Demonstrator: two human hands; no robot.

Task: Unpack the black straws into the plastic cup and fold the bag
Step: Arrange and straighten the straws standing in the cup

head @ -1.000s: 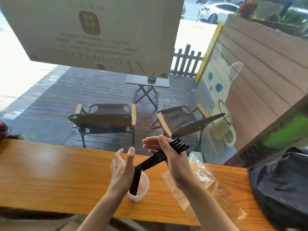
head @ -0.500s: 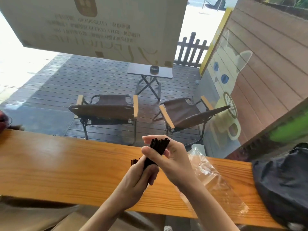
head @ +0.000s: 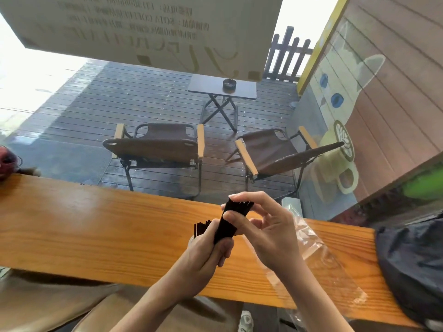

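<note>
Head view: black straws (head: 230, 221) in both hands' grip

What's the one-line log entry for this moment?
hands: left hand and right hand both grip straw bundle | cup: mostly hidden | bag: flat on counter, unfolded

Glossy wooden counter (head: 96, 226) (varnished), crinkly clear-plastic bag (head: 318, 255).

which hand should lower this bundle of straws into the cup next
Probably left. The left hand grips the black straws low, right above the plastic cup; the right hand only steadies their top ends.
</note>
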